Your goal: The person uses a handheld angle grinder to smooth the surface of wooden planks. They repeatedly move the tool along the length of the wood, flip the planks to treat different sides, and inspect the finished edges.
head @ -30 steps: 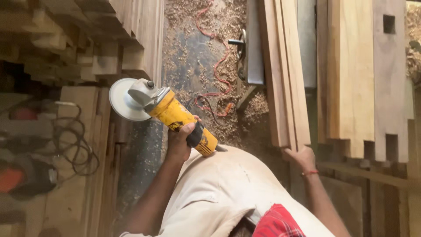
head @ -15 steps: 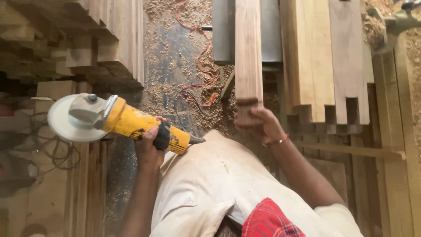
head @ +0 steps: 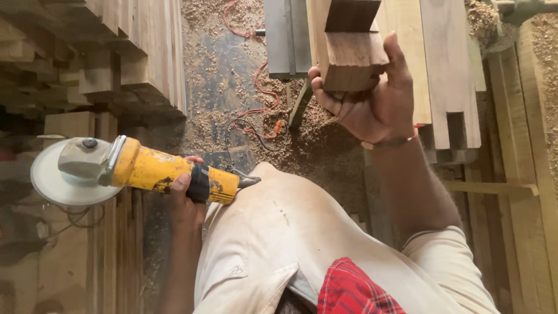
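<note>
We see even, soft daylight, moderately bright, no hard glare. Deep shadow sits under the stacked timber (head: 87, 75) at upper left and along the dim left edge. The wood block (head: 351, 55) looks slightly motion-soft; the sawdust floor (head: 226, 87) is fairly sharp. The sanding disc (head: 58, 180) reads pale, near blown out.

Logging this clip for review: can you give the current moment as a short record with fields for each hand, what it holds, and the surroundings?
left hand: grips yellow angle grinder by its body, disc pointing left
right hand: holds the end of a wooden plank, raised
floor: sawdust, red cable
sides: stacked timber left, notched boards right
</note>
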